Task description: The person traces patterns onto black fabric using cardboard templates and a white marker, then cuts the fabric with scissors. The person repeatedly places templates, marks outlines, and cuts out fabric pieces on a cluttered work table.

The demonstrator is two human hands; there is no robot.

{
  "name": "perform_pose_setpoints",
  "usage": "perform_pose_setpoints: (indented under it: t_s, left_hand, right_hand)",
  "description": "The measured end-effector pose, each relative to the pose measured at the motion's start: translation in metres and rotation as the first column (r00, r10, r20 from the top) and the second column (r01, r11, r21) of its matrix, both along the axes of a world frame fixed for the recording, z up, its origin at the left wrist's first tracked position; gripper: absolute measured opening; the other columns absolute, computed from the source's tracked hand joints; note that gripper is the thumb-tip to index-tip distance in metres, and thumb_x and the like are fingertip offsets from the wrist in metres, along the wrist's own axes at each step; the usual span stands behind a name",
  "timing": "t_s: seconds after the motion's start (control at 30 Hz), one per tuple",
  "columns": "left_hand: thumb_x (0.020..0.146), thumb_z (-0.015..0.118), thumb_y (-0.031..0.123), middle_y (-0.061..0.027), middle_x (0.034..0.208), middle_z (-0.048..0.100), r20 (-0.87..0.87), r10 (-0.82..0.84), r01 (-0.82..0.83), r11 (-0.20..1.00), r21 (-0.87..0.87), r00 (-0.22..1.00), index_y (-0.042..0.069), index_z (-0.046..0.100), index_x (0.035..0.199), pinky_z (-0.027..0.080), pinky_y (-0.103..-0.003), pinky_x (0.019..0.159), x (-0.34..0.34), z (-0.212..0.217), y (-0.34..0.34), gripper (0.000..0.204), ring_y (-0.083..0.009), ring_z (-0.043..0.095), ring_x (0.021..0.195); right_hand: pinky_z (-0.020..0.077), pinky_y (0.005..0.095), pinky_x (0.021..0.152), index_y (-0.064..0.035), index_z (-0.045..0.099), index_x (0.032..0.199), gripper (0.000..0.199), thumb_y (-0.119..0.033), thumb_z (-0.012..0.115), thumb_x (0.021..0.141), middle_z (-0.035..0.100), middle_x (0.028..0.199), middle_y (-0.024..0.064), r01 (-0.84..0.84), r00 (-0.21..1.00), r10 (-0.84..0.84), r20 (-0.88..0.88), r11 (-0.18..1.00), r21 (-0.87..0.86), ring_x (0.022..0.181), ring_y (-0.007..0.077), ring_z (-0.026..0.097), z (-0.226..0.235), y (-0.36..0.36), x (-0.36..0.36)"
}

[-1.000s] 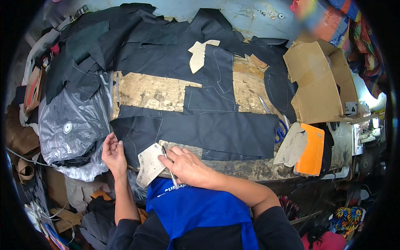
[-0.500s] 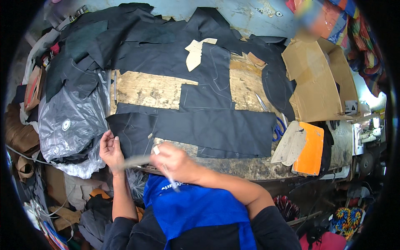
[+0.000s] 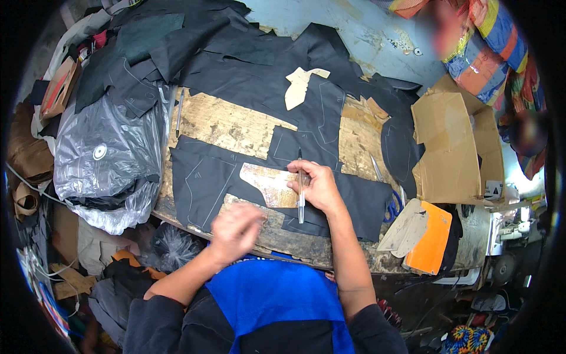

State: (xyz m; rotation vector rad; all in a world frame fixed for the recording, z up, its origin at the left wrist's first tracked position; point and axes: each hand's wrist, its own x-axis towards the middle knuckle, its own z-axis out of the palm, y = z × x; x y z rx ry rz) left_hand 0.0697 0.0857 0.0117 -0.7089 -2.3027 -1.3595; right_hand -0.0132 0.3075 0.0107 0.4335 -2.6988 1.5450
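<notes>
My right hand [image 3: 317,187] is closed round a clear-barrelled pen [image 3: 301,197], held upright between the fingers. Its fingertips also grip the right end of a pale, shiny template [image 3: 270,184], which lies flat on or just above a long black sheet [image 3: 359,197]. My left hand [image 3: 237,231] is smeared by motion over the table's front edge, below the template; its fingers cannot be made out. White outlines are drawn on the sheet's left part. A cream cut-out pattern [image 3: 298,88] lies farther back on more black material [image 3: 236,74].
Blue-handled scissors [image 3: 394,206] lie at the right, beside grey card [image 3: 407,231] and an orange board [image 3: 429,239]. An open cardboard box [image 3: 445,147] stands behind them. A plastic-wrapped bundle [image 3: 109,159] sits at the left, with another pen [image 3: 179,112] beside it.
My right hand has moved right and away from me, bringing the template over the black sheet. My left hand has left the sheet's left edge and moved right. The view has shifted slightly.
</notes>
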Motion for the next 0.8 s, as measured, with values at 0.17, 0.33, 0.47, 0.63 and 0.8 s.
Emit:
perform_pose_setpoints:
  t_s: [0.17, 0.33, 0.47, 0.63, 0.8]
  left_hand:
    - [0.071, 0.065, -0.003, -0.0148, 0.101, 0.065, -0.004, -0.169, 0.166, 0.972, -0.164, 0.986, 0.001, 0.066, 0.095, 0.049, -0.041, 0.089, -0.009, -0.015, 0.039, 0.024, -0.0316, 0.060, 0.106]
    - [0.072, 0.066, 0.000, -0.0143, 0.108, 0.065, 0.038, -0.087, 0.094, 0.955, -0.280, 0.995, 0.002, 0.068, 0.095, 0.047, -0.042, 0.093, -0.020, -0.023, 0.040, 0.023, -0.0312, 0.058, 0.111]
    - [0.071, 0.067, 0.000, -0.0132, 0.109, 0.065, 0.083, -0.070, 0.088, 0.966, -0.241, 0.994, 0.002, 0.069, 0.092, 0.046, -0.042, 0.094, -0.020, -0.025, 0.040, 0.021, -0.0299, 0.058, 0.111]
    - [0.075, 0.063, 0.000, -0.0144, 0.108, 0.065, 0.099, -0.055, 0.075, 0.974, -0.213, 0.994, 0.001, 0.066, 0.101, 0.047, -0.039, 0.093, -0.020, -0.022, 0.039, 0.026, -0.0297, 0.060, 0.108]
    - [0.080, 0.045, -0.010, -0.0218, 0.109, 0.063, 0.310, -0.016, -0.026, 0.991, 0.128, 0.951, -0.001, 0.052, 0.123, 0.050, -0.031, 0.086, -0.024, -0.022, 0.033, 0.045, -0.0308, 0.063, 0.102]
  right_hand:
    - [0.0500, 0.0286, 0.070, -0.0061, 0.067, 0.099, 0.035, -0.002, 0.078, 0.065, 0.063, 0.085, 0.0077, -0.006, 0.998, 0.011, -0.070, 0.997, 0.074, 0.077, 0.0190, 0.062, 0.001, 0.001, 0.000]
    - [0.0494, 0.0289, 0.070, -0.0055, 0.068, 0.097, 0.033, -0.001, 0.077, 0.066, 0.063, 0.089, 0.0080, -0.007, 1.000, 0.008, -0.025, 0.999, 0.035, 0.079, 0.0189, 0.061, -0.001, 0.002, -0.004]
    - [0.0493, 0.0291, 0.070, -0.0061, 0.068, 0.097, 0.032, -0.002, 0.077, 0.067, 0.063, 0.090, 0.0079, -0.020, 0.999, 0.021, -0.041, 1.000, 0.021, 0.079, 0.0190, 0.061, -0.002, 0.003, -0.005]
    - [0.0495, 0.0293, 0.069, -0.0071, 0.068, 0.097, 0.031, -0.004, 0.077, 0.068, 0.062, 0.091, 0.0084, 0.026, 0.996, -0.023, -0.084, 0.999, 0.034, 0.079, 0.0199, 0.061, -0.005, 0.000, 0.000]
    - [0.0495, 0.0295, 0.068, -0.0074, 0.069, 0.097, 0.031, -0.005, 0.077, 0.068, 0.062, 0.090, 0.0092, 0.055, 0.992, -0.051, -0.113, 0.998, 0.029, 0.078, 0.0201, 0.061, -0.007, -0.002, 0.003]
